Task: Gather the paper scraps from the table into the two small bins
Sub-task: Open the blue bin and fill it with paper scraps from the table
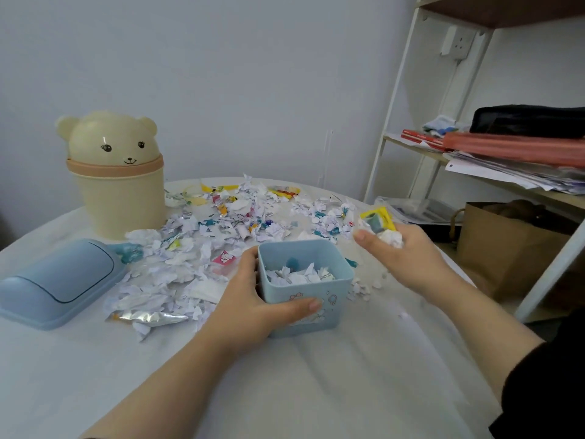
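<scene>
A small square blue bin (329, 307) stands open near the table's front, with white scraps lying inside. My left hand (250, 299) grips its left side, thumb across the front wall. My right hand (402, 248) hovers just right of and above the bin, shut on a handful of paper scraps (381, 228), white with yellow and blue bits. A wide spread of torn paper scraps (202, 248) covers the table behind and left of the blue bin. A cream bear-shaped bin (118, 185) with its domed lid on stands at the back left.
The blue bin's lid (53, 280) lies on the table at the left. A silver wrapper (152, 318) lies among the scraps. The table has a white cloth (316, 391). A white shelf (506, 163) with papers and a brown paper bag (506, 248) stand at the right.
</scene>
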